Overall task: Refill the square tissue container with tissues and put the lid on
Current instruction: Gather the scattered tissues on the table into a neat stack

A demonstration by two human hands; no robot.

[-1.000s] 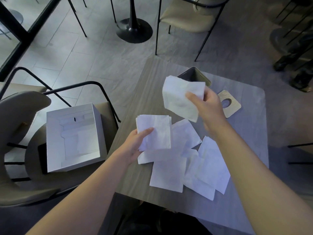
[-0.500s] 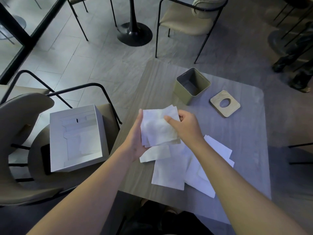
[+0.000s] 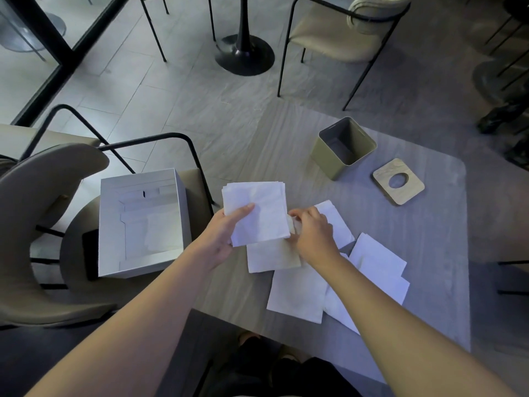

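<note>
The square olive tissue container [image 3: 333,159] stands open and empty at the far side of the table. Its wooden lid [image 3: 398,181] with a round hole lies flat to the right of it. My left hand [image 3: 226,233] holds a stack of white tissues [image 3: 259,213] above the table, thumb on top. My right hand [image 3: 313,234] is just right of the stack, its fingers pinched at the stack's right edge. Several loose tissues [image 3: 297,290] lie spread on the table beneath and right of my hands.
The table [image 3: 438,233] has a rounded far right corner. A white open cardboard box [image 3: 140,222] sits on a chair [image 3: 40,224] to the left. More chairs and a black table base [image 3: 244,54] stand on the floor beyond.
My right hand brought its tissue down from near the container onto the stack in my left hand. The stack now sits squarer, and the container is uncovered.
</note>
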